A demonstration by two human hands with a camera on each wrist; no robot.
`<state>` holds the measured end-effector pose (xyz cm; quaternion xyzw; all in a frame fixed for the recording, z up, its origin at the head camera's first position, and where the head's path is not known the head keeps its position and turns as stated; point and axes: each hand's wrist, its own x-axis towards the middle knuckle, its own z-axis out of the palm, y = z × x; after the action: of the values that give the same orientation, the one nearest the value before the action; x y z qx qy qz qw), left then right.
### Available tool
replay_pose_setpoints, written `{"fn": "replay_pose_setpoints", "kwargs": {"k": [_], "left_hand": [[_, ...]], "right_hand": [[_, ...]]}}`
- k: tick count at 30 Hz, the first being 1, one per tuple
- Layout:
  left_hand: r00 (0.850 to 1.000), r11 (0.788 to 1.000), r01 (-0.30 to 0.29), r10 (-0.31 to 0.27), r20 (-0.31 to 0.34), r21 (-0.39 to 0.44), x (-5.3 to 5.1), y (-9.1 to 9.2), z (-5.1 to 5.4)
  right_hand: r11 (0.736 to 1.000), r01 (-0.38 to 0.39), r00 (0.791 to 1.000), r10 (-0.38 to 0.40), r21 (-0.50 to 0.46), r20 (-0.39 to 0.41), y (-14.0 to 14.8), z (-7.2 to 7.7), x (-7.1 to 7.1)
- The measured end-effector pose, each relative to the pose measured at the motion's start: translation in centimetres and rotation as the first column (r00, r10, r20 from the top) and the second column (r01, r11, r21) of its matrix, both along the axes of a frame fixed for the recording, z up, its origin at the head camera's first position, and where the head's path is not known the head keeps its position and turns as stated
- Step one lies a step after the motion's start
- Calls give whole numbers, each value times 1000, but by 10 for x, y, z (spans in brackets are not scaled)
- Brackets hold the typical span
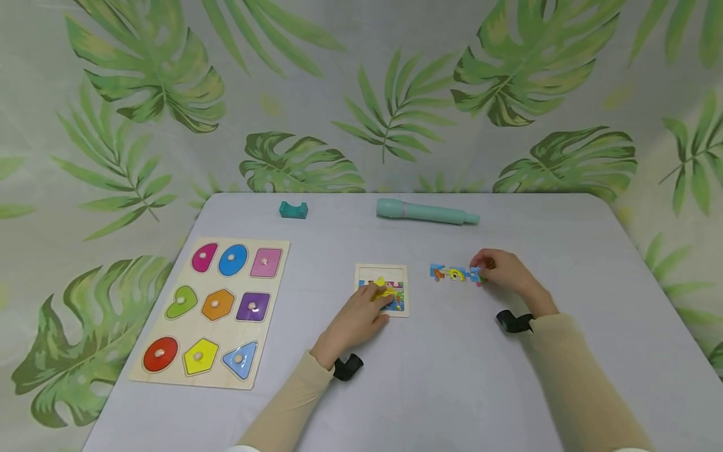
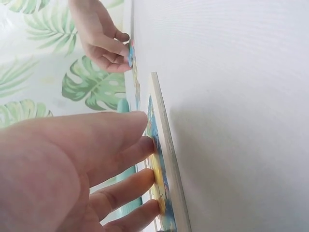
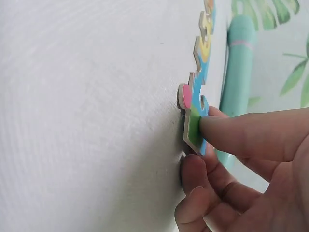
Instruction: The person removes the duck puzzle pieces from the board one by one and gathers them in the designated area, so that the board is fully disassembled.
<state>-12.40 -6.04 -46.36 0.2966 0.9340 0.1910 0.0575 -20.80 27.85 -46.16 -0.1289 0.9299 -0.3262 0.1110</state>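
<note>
A small wooden jigsaw tray lies at mid-table, its lower part filled with colourful pieces and its upper strip bare wood. On those pieces my left hand rests its fingertips; the left wrist view shows the fingers fairly straight over a yellow part of the picture. To the tray's right, my right hand pinches a blue and green jigsaw piece with a pink knob, between thumb and fingers. That piece is at the right end of a short row of loose jigsaw pieces.
A wooden peg board with several coloured knobbed shapes lies on the left. Along the back edge are a teal cradle-shaped block and a mint-green microphone-like stick. Leaf-patterned cloth hangs behind the white table.
</note>
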Motion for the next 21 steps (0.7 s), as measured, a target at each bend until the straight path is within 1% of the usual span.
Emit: {"fn": "replay_pose_setpoints", "kwargs": {"k": [2, 4, 6, 8, 11, 14, 17, 19, 21], "left_hand": [[1000, 1000, 0, 0, 1, 0, 0, -1, -1], [1000, 1000, 2, -2, 9, 1, 0, -3, -3], [1000, 1000, 8, -8, 23, 4, 0, -5, -3], [999, 1000, 16, -16, 43, 8, -1, -7, -3], [997, 999, 31, -32, 70, 17, -1, -10, -1], [995, 998, 50, -52, 79, 26, -3, -11, -1], [995, 997, 68, -71, 75, 46, -3, -12, -1], [994, 995, 74, -79, 75, 62, -3, -13, -2], [994, 995, 73, -79, 77, 70, -3, -13, -2]], "right_hand": [[999, -1, 999, 3, 40, -34, -3, 0, 0], [999, -5, 998, 8, 49, -69, -6, 0, 1], [999, -3, 995, 6, 37, -103, -12, 2, 3], [1000, -4, 993, 3, -6, -119, -21, 3, 4], [994, -45, 993, 34, -104, -111, -43, 5, 6], [975, -122, 990, 104, -186, -99, -70, 5, 8], [957, -181, 983, 167, -227, -80, -96, 2, 10], [946, -219, 976, 209, -239, -69, -111, 0, 12], [942, -242, 970, 236, -233, -54, -122, -3, 14]]}}
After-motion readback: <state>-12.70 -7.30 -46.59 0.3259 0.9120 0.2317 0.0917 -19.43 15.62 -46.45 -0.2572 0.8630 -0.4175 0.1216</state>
